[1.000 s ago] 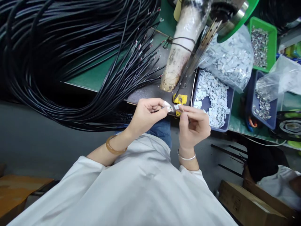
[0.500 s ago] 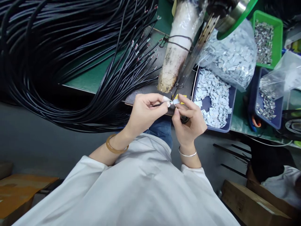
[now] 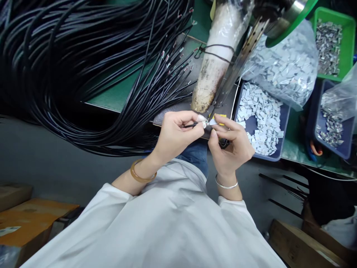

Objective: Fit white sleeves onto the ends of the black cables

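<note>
My left hand (image 3: 180, 132) pinches a black cable (image 3: 191, 125) close to its end; the fingertips have a pale covering. Against that end, my right hand (image 3: 231, 139) holds a small white flat piece (image 3: 213, 121) between thumb and fingers. The dark thin tip of what looks like a fixed soldering iron (image 3: 212, 111) comes down just above the join. Beside it, a white scorched cylinder (image 3: 212, 74) is tied with black wire. Fingers partly hide where cable and piece meet. A yellow patch (image 3: 221, 118) shows behind my right fingers.
Many black cables (image 3: 111, 108) with bare coloured ends lie over the green table (image 3: 108, 95). To the right are a blue tray (image 3: 275, 158) of white pieces, a plastic bag (image 3: 290, 67) of similar pieces, a green bin (image 3: 348, 48) and a blue bin (image 3: 347, 139) of metal parts.
The whole view has shifted slightly, so the bench and trays sit further right. Both hands keep nearly the same pinch at the iron tip, with the cable end and white piece still together.
</note>
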The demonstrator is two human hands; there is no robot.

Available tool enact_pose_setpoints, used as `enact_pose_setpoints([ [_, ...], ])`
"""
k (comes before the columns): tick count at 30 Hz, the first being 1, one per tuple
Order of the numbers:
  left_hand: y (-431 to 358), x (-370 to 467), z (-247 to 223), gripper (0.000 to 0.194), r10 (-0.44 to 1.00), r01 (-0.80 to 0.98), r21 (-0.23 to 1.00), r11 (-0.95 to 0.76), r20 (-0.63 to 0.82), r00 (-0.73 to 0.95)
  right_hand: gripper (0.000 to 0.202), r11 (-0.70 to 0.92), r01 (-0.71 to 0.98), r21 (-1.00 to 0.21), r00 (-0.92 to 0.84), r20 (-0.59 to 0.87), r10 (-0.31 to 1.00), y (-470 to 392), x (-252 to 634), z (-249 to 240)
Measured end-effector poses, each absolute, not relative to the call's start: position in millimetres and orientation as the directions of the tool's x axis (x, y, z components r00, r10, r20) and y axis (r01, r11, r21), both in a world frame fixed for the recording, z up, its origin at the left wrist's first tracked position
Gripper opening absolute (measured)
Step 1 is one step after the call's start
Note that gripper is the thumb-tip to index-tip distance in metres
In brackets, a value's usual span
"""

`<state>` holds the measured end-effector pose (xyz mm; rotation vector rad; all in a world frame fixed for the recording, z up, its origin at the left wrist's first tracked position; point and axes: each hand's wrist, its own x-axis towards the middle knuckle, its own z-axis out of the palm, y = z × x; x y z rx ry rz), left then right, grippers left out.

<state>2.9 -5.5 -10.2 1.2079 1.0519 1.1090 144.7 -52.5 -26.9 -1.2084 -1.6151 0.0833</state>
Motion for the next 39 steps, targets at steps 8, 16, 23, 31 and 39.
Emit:
enact_pose_setpoints([
  [8,-6.2,3.7,-7.8,0.010,0.987,-0.035,0.998,-0.044,0.048,0.151,0.020,0.448,0.720,-0.530,0.091,0.712,0.696,-49.7,142.5,-20.4],
  [16,-4.8,2.3,-14.5,0.012,0.978,-0.043,0.998,0.039,-0.029,0.207,0.018,0.427,0.718,-0.550,0.104,0.691,0.715,-52.9,143.3,-25.1],
  [23,-7.3,2.2,-7.3,0.009,0.982,-0.009,0.999,-0.052,0.053,0.180,0.016,0.418,0.739,-0.528,0.109,0.707,0.699,-49.6,142.4,-21.5],
  [31,-5.7,-0.3,-15.9,0.011,0.957,-0.059,0.997,0.045,-0.026,0.288,0.015,0.433,0.759,-0.487,0.068,0.719,0.691,-57.1,144.8,-23.8],
  [39,-8.2,-4.0,-6.3,0.010,0.926,-0.149,0.965,0.214,-0.152,0.344,0.021,0.508,0.623,-0.595,0.375,0.797,0.474,-60.9,160.0,-13.2],
])
